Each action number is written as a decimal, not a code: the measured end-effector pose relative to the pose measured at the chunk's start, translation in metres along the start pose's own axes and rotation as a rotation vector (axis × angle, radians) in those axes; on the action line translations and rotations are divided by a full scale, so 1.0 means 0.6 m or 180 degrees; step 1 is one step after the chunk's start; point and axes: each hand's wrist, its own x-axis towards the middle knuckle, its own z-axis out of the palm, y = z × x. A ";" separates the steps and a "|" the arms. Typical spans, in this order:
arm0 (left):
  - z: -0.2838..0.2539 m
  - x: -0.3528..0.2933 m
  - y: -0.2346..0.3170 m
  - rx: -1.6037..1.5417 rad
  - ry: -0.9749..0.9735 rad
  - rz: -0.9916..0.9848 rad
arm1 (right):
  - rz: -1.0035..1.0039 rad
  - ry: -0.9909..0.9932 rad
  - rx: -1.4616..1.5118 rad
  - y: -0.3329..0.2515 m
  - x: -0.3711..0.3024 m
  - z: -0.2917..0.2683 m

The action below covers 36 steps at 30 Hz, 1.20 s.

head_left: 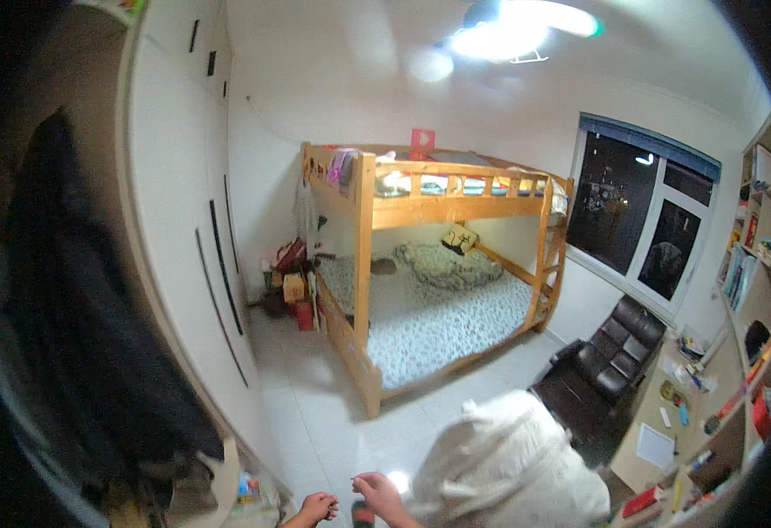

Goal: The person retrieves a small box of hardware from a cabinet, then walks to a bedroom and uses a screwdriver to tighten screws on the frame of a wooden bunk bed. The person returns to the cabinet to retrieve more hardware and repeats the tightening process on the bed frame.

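Note:
My left hand (318,508) is low in the view with its fingers curled together. Something small and dark shows at its fingertips, too small to name. Just to its right and a little higher, my right hand (378,494) has thumb and forefinger pinched. A tiny thin tip sticks out from that pinch, and I cannot tell what it is. The two hands are apart. Below and between them shows a dark and red object (363,514), partly cut off by the lower edge. A large, rumpled white cloth bundle (513,466) bulges up right beside my right hand.
A wooden bunk bed (363,264) stands ahead. White wardrobe doors (179,176) and dark hanging clothes (69,308) line the left. To the right are a black leather chair (610,352), a cluttered desk (636,453) and bookshelves (755,238). Pale tiles (315,405) cover the floor.

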 end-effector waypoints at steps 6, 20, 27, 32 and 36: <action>-0.102 0.279 0.324 -0.0466 0.0741 0.0303 | -0.1086 0.0685 -0.0519 -0.121 0.507 -0.013; -0.262 0.924 0.839 -0.1536 0.0579 0.0883 | -0.4339 0.2652 -0.1558 -0.642 1.377 -0.116; -0.237 1.003 1.156 -0.1342 0.0175 0.1252 | -0.4269 0.2977 -0.1953 -0.699 1.557 -0.122; -0.218 1.031 1.246 -0.1342 0.0000 0.1168 | -0.4559 0.2917 -0.2010 -0.707 1.582 -0.137; -0.197 1.016 1.300 -0.1263 -0.0030 0.1242 | -0.4755 0.2795 -0.2019 -0.700 1.595 -0.144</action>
